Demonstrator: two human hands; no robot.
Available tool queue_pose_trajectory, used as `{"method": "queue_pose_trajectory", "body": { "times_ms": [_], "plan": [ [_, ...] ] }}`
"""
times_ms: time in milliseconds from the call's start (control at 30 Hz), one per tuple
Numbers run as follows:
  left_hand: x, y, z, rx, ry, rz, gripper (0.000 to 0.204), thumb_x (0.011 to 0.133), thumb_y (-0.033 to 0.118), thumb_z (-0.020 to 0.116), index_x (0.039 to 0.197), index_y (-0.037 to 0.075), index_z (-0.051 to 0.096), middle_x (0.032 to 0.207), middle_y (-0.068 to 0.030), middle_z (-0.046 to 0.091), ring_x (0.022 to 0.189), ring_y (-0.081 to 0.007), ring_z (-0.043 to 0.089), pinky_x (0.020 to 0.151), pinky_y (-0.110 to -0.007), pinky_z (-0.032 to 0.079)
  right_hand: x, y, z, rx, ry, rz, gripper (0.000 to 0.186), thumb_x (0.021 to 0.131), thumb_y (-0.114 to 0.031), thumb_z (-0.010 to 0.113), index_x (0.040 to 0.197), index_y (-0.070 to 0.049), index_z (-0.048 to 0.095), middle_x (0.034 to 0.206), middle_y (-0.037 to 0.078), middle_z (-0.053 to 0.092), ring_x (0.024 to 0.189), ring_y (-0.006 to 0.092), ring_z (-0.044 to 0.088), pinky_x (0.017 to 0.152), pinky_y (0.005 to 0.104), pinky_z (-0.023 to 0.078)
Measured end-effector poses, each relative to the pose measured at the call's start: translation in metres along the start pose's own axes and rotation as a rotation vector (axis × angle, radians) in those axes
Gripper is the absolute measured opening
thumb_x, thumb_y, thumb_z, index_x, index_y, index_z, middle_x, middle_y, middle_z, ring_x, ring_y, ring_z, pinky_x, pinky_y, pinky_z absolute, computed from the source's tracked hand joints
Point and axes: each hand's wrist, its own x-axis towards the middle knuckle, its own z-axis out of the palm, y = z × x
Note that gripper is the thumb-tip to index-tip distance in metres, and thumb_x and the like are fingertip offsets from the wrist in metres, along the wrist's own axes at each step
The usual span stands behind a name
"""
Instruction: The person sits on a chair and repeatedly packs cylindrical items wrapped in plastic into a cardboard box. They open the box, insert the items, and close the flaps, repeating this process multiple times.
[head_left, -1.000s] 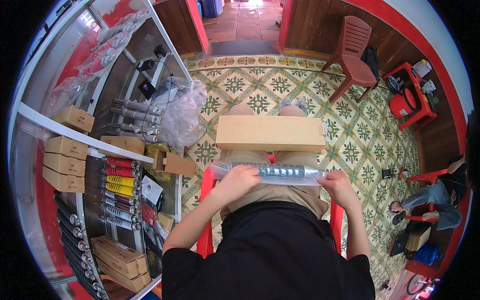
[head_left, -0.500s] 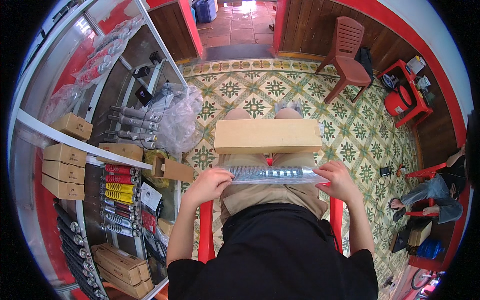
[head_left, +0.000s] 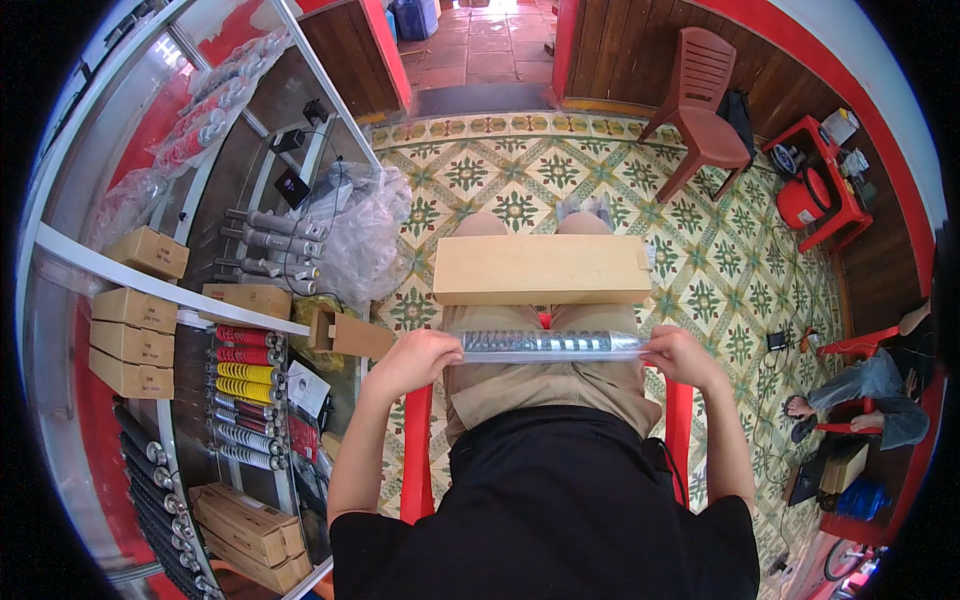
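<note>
A coiled-spring shock absorber [head_left: 540, 343] lies level in a clear plastic bag across my thighs. My left hand [head_left: 420, 358] pinches the bag's left end, and my right hand [head_left: 680, 358] grips its right end, fingers closed on the plastic. Beyond it, a long cardboard box [head_left: 540, 268] rests crosswise on my knees.
A metal display shelf [head_left: 110, 264] at my left holds boxes, springs and plastic wrap. At right are a brown chair [head_left: 712, 148], a red stool [head_left: 842, 230] with items and cords. A seated person's leg [head_left: 845, 385] shows at far right. A doorway [head_left: 480, 60] is ahead.
My left hand has moved outward from over the bag to its left end. My right hand has closed in on the right end, and the bag now lies straighter.
</note>
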Motion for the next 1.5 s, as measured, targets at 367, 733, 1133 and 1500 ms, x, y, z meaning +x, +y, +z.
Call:
{"method": "queue_pose_trajectory", "body": {
  "times_ms": [367, 733, 1133, 1500],
  "plan": [
    [0.004, -0.013, 0.010, -0.198, 0.045, 0.081, 0.009, 0.091, 0.008, 0.063, 0.089, 0.000, 0.064, 0.094, -0.0143, 0.067, 0.095, -0.0323, 0.063, 0.083, -0.040, 0.050, -0.011, 0.049, 0.024, 0.489, 0.112, 0.084, 0.017, 0.098, -0.011, 0.061, 0.094, 0.004, 0.067, 0.086, 0.011, 0.065, 0.085, 0.0200, 0.060, 0.078, 0.0337, 0.049],
    [0.018, -0.016, 0.010, -0.277, 0.049, -0.114, 0.012, 0.095, 0.010, 0.058, 0.094, -0.002, 0.063, 0.077, -0.0157, 0.065, 0.070, -0.0295, 0.064, 0.067, -0.036, 0.050, 0.003, 0.057, 0.038, 0.443, 0.162, 0.185, 0.022, 0.102, -0.013, 0.054, 0.089, 0.003, 0.061, 0.073, 0.004, 0.057, 0.072, 0.0122, 0.052, 0.068, 0.0306, 0.046],
    [0.030, -0.044, 0.024, -0.481, 0.180, -0.420, 0.013, 0.091, 0.014, 0.071, 0.090, 0.001, 0.069, 0.065, -0.0002, 0.062, 0.061, -0.0056, 0.055, 0.055, -0.025, 0.045, 0.026, 0.082, 0.049, 0.646, 0.068, 0.385, 0.028, 0.100, -0.020, 0.060, 0.084, 0.002, 0.066, 0.069, -0.004, 0.059, 0.062, 0.0058, 0.050, 0.057, 0.0259, 0.044],
    [0.020, -0.034, 0.016, 0.040, 0.797, -0.455, 0.013, 0.083, 0.013, 0.076, 0.084, 0.003, 0.069, 0.072, -0.0083, 0.066, 0.063, -0.0222, 0.064, 0.060, -0.034, 0.050, 0.029, 0.091, 0.046, 0.664, 0.011, 0.436, 0.028, 0.097, -0.021, 0.065, 0.081, 0.001, 0.069, 0.068, -0.005, 0.059, 0.062, 0.0043, 0.049, 0.055, 0.0238, 0.040]
  ]
}}
